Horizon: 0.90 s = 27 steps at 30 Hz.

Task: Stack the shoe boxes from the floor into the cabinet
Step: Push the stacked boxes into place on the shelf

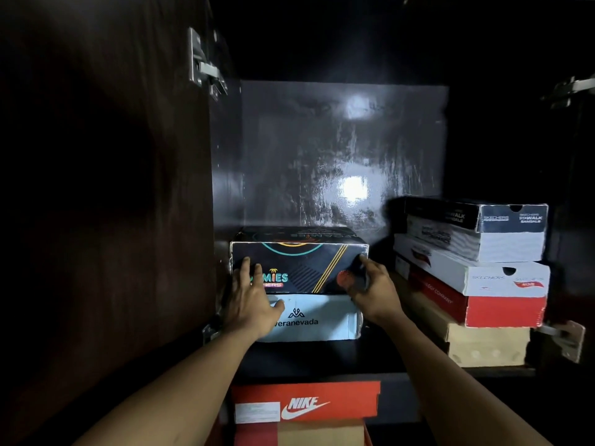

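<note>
A dark shoe box with colourful lettering (pixel 302 265) lies on top of a pale blue shoe box (pixel 317 318) on the left of the cabinet shelf (pixel 322 358). My left hand (pixel 249 299) is pressed flat against the dark box's front left, fingers spread, the palm overlapping the blue box below. At the dark box's front right corner my right hand (pixel 370 289) grips it, thumb up along the edge. Both boxes sit squarely, one over the other.
On the right of the shelf stands a slanted stack of several boxes: navy and white ones (pixel 476 226), a red one (pixel 502 309), a tan one (pixel 483 346) at the bottom. An orange Nike box (pixel 306 402) lies on the shelf below. The dark cabinet door (pixel 106 188) is open at left.
</note>
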{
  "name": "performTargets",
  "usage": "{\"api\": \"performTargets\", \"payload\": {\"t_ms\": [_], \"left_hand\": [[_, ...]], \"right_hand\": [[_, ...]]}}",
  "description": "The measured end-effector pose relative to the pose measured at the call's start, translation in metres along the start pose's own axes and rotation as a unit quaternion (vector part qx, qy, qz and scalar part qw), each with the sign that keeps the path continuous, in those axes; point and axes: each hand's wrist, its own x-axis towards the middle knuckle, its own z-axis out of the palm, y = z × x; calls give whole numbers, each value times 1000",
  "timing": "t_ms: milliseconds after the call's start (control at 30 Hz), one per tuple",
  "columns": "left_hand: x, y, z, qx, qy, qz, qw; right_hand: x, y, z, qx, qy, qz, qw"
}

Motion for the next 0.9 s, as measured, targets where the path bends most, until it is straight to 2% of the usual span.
{"api": "performTargets", "payload": {"t_ms": [267,367,533,733,900], "left_hand": [[1,-8,10,-34,-24,-23,999],[1,-4,1,-60,-30,-25,997],[-9,14,-25,-124,-17,19,992],[-79,57,-38,-171,-67,60,981],[-150,99,-49,-254,-102,104,956]], "right_hand": [[-2,5,3,-25,-52,16,998],[-6,-2,-5,-26,-36,17,999],[-23,-31,-25,-40,-17,-8,999],[-94,-39,-77,-39,-14,39,998],[-176,-51,-134,-70,24,114,991]]}}
